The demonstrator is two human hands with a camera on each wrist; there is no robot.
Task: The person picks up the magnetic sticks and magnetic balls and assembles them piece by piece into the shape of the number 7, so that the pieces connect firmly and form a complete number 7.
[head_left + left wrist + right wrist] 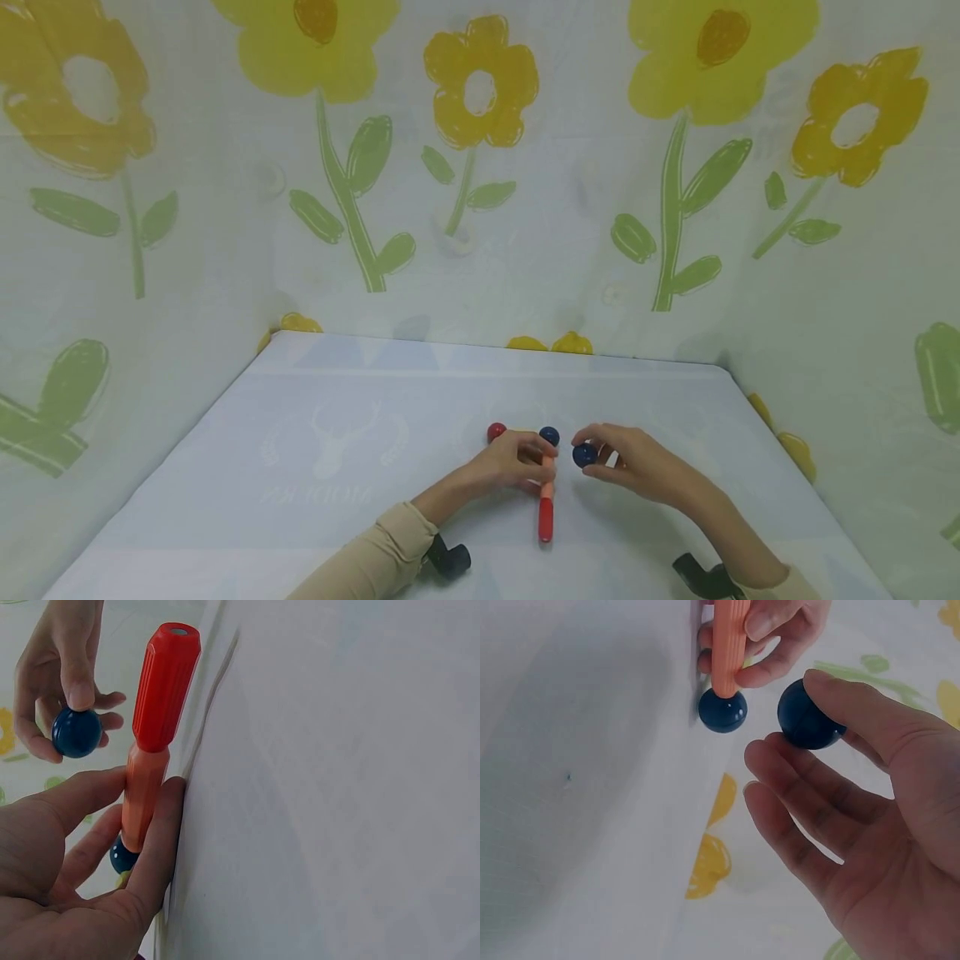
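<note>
My left hand pinches an orange rod between thumb and fingers. A ribbed red rod continues from its near end, showing a small metal disc at the tip. At the orange rod's far end sits a glossy blue ball. A red ball shows beyond the left hand, with a sliver of a yellow rod between it and that blue ball; the hand hides part of this. To the right, my right hand holds a second blue ball in its fingertips, a small gap away from the first one.
Under both hands lies a white table with a faint deer print. Pale curtains with yellow flowers stand behind and at both sides of it. Black wrist mounts sit at the left and right forearms.
</note>
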